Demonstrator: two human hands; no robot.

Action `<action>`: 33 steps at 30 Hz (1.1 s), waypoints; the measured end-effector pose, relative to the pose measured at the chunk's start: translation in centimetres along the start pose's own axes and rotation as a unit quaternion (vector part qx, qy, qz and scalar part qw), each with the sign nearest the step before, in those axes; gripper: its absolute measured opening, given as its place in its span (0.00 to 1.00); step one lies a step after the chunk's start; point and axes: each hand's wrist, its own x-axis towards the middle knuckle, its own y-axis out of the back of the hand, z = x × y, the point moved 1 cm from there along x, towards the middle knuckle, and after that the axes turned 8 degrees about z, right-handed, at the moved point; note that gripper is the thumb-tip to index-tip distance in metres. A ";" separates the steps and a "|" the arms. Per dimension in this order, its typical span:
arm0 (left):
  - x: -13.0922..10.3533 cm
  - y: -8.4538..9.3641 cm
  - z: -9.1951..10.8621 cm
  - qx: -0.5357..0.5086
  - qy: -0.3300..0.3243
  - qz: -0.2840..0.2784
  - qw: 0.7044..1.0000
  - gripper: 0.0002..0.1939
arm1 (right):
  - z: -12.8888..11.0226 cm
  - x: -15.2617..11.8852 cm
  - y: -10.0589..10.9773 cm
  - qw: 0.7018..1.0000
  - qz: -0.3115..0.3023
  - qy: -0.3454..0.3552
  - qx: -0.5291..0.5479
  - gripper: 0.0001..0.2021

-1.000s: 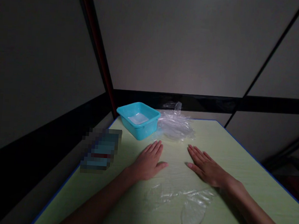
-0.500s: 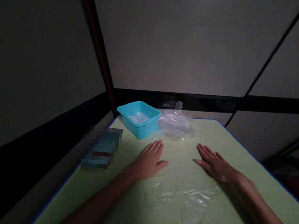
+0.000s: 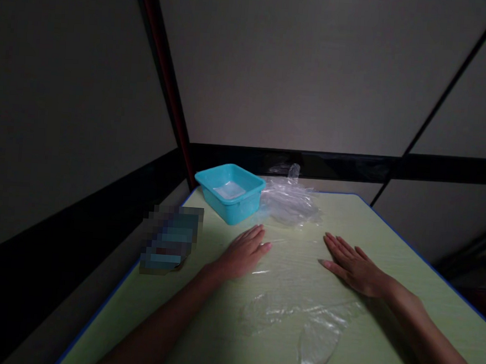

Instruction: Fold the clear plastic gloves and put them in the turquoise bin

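Note:
A clear plastic bag [image 3: 290,279] lies spread flat on the table, its crumpled handle ends [image 3: 319,337] toward me. At its left edge is my left hand [image 3: 244,254], fingers stretched out and tipped a little onto its side, with nothing in its grasp. My right hand [image 3: 356,267] rests palm down with fingers extended at the bag's right edge. Beyond my hands sits a loose pile of clear plastic bags [image 3: 289,204], touching or very close to a turquoise plastic basin [image 3: 241,209]. Inside the basin is something whitish and flat [image 3: 229,190].
The pale green table [image 3: 207,340] has a blue edge and stands against panelled walls [image 3: 316,82]. Near its left edge lies a pixelated, unrecognisable object [image 3: 172,241]. The basin and the bag pile occupy the far side.
My left hand has turned slightly onto its side, its thumb rising. My right hand keeps its place on the bag. The whole view has shifted slightly.

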 end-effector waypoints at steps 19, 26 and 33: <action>1.7 -1.0 -2.7 -0.147 0.102 0.090 0.980 0.12 | -0.5 0.1 0.3 1.000 -0.006 -0.007 0.014 0.36; 1.6 -1.4 -3.0 -0.178 0.085 0.123 0.973 0.09 | -0.7 0.0 0.5 1.000 -0.007 -0.011 0.012 0.37; 1.4 -1.0 -2.5 -0.212 0.064 0.150 0.963 0.11 | -0.8 0.1 0.6 1.000 -0.004 -0.009 0.025 0.37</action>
